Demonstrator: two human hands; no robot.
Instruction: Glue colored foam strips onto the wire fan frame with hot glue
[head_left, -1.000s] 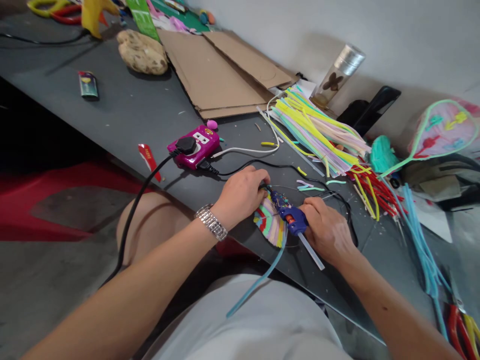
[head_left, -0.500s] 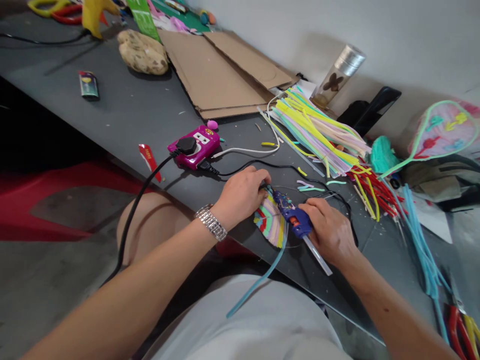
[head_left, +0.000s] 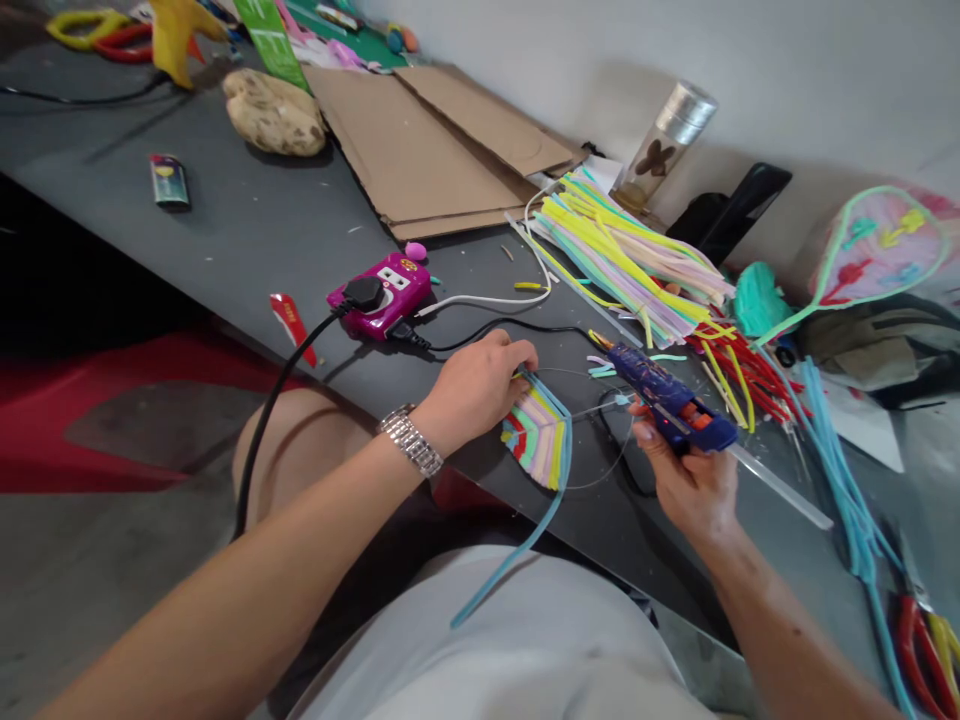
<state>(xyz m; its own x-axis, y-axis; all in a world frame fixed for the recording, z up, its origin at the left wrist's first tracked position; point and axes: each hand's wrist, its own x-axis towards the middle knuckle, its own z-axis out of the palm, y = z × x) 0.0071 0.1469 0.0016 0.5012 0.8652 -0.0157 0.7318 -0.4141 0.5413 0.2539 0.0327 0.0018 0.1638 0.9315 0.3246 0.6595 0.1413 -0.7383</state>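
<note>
Near the table's front edge, my left hand (head_left: 482, 383) pinches the upper end of a striped pipe-cleaner piece (head_left: 541, 430) with rows of red, green, pink, lilac and yellow. Along its outer edge runs a blue pipe cleaner (head_left: 517, 553), whose loose tail hangs over the edge toward my lap. A thin wire loop sticks out of the piece on the right. My right hand (head_left: 694, 480) grips a dark blue glue gun (head_left: 667, 395), its nozzle pointing up and left, apart from the piece. A clear glue stick (head_left: 784, 488) juts from its back end.
A magenta power socket (head_left: 386, 295) with black cables lies left of centre. Behind are cardboard sheets (head_left: 427, 150) and a pile of coloured pipe cleaners (head_left: 630, 255). Blue pipe cleaners (head_left: 844, 480) and red-handled pliers (head_left: 916, 640) lie at right. A glass bottle (head_left: 664, 145) stands by the wall.
My right hand has drawn the glue gun away from the striped piece, to the right, and turned its nozzle up and left. My left hand keeps its pinch on the piece.
</note>
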